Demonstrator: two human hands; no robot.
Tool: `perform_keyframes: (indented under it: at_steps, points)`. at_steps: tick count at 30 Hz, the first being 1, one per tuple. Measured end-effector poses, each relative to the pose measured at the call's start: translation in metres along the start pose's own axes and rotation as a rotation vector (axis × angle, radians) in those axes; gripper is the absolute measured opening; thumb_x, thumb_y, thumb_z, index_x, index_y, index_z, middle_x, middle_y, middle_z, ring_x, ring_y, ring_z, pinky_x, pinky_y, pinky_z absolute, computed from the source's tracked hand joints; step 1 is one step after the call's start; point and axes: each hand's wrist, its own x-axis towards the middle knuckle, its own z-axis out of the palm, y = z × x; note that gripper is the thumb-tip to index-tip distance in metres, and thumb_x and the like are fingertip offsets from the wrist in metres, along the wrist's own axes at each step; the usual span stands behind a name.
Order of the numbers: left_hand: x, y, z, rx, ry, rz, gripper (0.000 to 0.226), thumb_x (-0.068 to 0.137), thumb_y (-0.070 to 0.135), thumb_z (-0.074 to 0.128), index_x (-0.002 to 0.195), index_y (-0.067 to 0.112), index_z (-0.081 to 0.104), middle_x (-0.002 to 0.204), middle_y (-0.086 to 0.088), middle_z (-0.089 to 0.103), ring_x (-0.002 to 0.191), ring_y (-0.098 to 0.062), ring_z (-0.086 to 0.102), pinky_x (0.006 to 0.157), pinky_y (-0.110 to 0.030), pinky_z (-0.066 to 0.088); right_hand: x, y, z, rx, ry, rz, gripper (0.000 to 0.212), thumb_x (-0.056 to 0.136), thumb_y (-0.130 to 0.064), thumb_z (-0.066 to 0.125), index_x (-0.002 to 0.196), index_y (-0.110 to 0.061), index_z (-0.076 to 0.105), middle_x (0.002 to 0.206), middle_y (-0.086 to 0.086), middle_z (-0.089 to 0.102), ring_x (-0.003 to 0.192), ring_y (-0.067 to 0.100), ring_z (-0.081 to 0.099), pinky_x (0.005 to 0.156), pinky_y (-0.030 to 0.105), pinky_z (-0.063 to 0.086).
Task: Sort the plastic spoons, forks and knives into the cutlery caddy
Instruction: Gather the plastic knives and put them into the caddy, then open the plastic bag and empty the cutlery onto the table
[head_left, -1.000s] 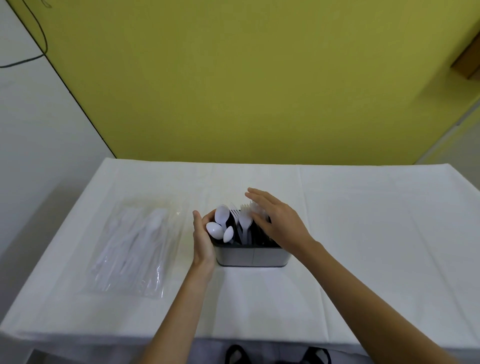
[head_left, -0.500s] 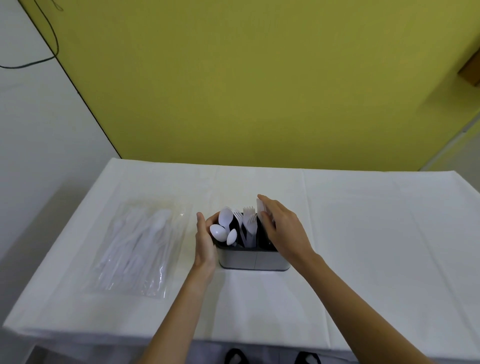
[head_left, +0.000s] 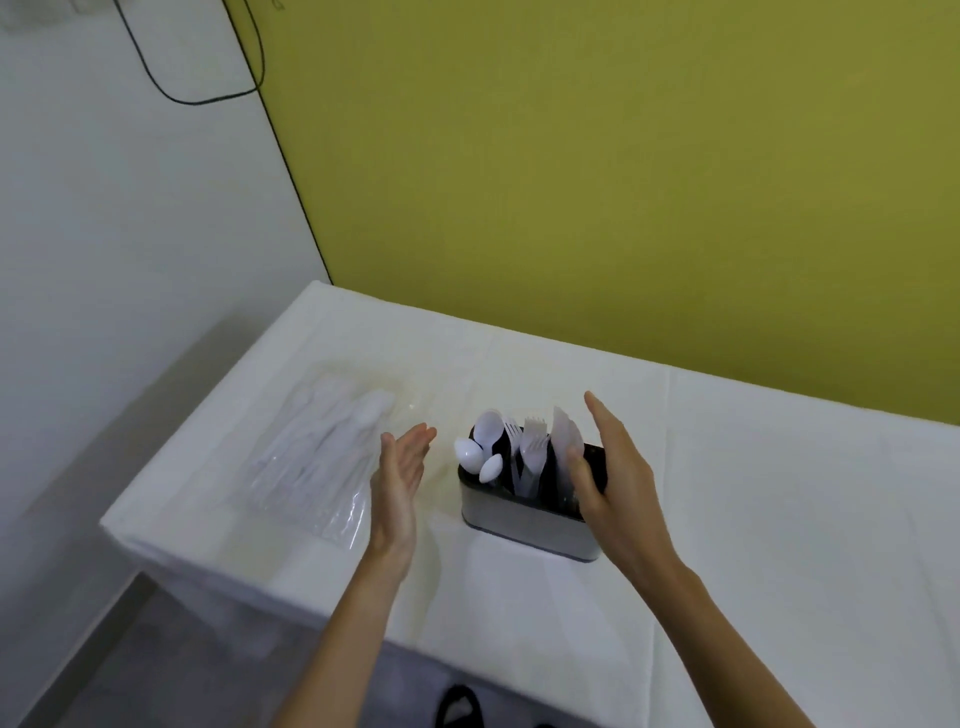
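Head view: white cloth-covered table (head_left: 753, 493) carries a grey oblong cutlery caddy (head_left: 524, 525) — white plastic spoons (head_left: 480, 447), forks (head_left: 532, 447) and knives (head_left: 563, 441) stand upright inside. Left of the caddy lies a clear plastic bag (head_left: 317, 457). Left hand (head_left: 397, 480) — spread wide, empty — hovers beside the caddy; right hand (head_left: 615, 473), fingers extended, covers its right end.
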Motion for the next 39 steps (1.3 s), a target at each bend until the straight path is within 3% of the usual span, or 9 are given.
perform_keyframes:
  at_steps: [6, 10, 12, 14, 20, 23, 33, 36, 39]
  points:
    - [-0.015, -0.003, -0.035, 0.003, 0.167, 0.064, 0.053, 0.103, 0.042, 0.022, 0.13, 0.009, 0.053, 0.128, -0.004, 0.061, 0.126, -0.017, 0.051, 0.113, -0.033, 0.032, -0.001, -0.038, 0.004, 0.083, -0.018, -0.156, 0.051, 0.098, -0.026, 0.046, 0.146, -0.013, 0.032, 0.149, -0.008, 0.036, 0.14, 0.007, 0.03, 0.111, 0.014, 0.022]
    - [-0.009, 0.007, -0.056, -0.015, 0.243, 0.089, 0.051, 0.103, 0.039, 0.024, 0.13, 0.007, 0.053, 0.13, -0.007, 0.059, 0.126, -0.019, 0.051, 0.112, -0.033, 0.033, 0.0, -0.072, 0.018, 0.11, -0.087, -0.22, 0.054, 0.096, -0.036, 0.043, 0.146, -0.018, 0.032, 0.144, -0.003, 0.046, 0.138, 0.013, 0.036, 0.116, 0.029, 0.023]
    - [0.0, 0.014, -0.07, -0.03, 0.267, 0.1, 0.046, 0.104, 0.036, 0.026, 0.126, 0.01, 0.056, 0.127, -0.006, 0.061, 0.124, -0.018, 0.051, 0.112, -0.032, 0.033, 0.002, -0.086, 0.034, 0.126, -0.135, -0.233, 0.052, 0.097, -0.03, 0.045, 0.146, -0.018, 0.033, 0.139, 0.002, 0.05, 0.133, 0.017, 0.041, 0.114, 0.019, 0.019]
    - [0.009, 0.02, -0.081, -0.011, 0.264, 0.12, 0.04, 0.104, 0.034, 0.028, 0.122, 0.013, 0.057, 0.125, -0.005, 0.062, 0.122, -0.017, 0.052, 0.111, -0.031, 0.033, 0.004, -0.097, 0.05, 0.123, -0.166, -0.26, 0.054, 0.096, -0.029, 0.045, 0.147, -0.018, 0.031, 0.138, 0.006, 0.051, 0.127, 0.021, 0.045, 0.113, 0.023, 0.024]
    - [0.049, 0.032, -0.129, 0.125, 0.259, 0.115, 0.031, 0.104, 0.028, 0.032, 0.114, 0.018, 0.059, 0.121, -0.001, 0.062, 0.122, -0.014, 0.052, 0.103, -0.026, 0.034, 0.014, -0.119, 0.103, 0.048, -0.238, -0.236, 0.056, 0.099, -0.029, 0.046, 0.149, -0.02, 0.023, 0.155, -0.007, 0.027, 0.142, 0.0, 0.019, 0.11, 0.005, 0.011]
    - [0.068, 0.032, -0.147, 0.214, 0.249, 0.112, 0.029, 0.101, 0.027, 0.038, 0.114, 0.018, 0.062, 0.122, 0.001, 0.063, 0.123, -0.015, 0.052, 0.102, -0.026, 0.034, 0.018, -0.119, 0.126, -0.031, -0.264, -0.221, 0.058, 0.098, -0.031, 0.047, 0.15, -0.019, 0.022, 0.156, -0.006, 0.026, 0.144, 0.004, 0.019, 0.111, 0.009, 0.013]
    - [0.126, 0.008, -0.194, 0.77, 0.113, 0.047, 0.043, 0.092, 0.017, 0.055, 0.133, 0.004, 0.051, 0.136, -0.013, 0.052, 0.125, -0.027, 0.049, 0.099, -0.029, 0.038, 0.028, -0.078, 0.211, -0.015, -0.318, 0.318, 0.06, 0.095, -0.023, 0.056, 0.146, -0.005, 0.029, 0.147, 0.008, 0.041, 0.13, 0.022, 0.046, 0.105, 0.025, 0.035]
    - [0.141, 0.002, -0.201, 0.945, 0.073, 0.066, 0.041, 0.087, 0.023, 0.06, 0.123, 0.004, 0.058, 0.126, -0.016, 0.058, 0.114, -0.032, 0.055, 0.096, -0.041, 0.046, 0.034, -0.071, 0.228, 0.103, -0.277, 0.521, 0.058, 0.093, -0.019, 0.057, 0.144, -0.005, 0.032, 0.137, 0.009, 0.049, 0.104, 0.017, 0.056, 0.086, 0.022, 0.041]
    - [0.147, 0.003, -0.203, 1.119, 0.087, 0.057, 0.035, 0.086, 0.036, 0.058, 0.103, 0.006, 0.062, 0.117, -0.014, 0.057, 0.107, -0.033, 0.053, 0.089, -0.043, 0.046, 0.038, -0.067, 0.24, 0.221, -0.193, 0.644, 0.06, 0.092, -0.021, 0.058, 0.144, -0.006, 0.032, 0.13, 0.01, 0.053, 0.104, 0.019, 0.055, 0.084, 0.026, 0.043]
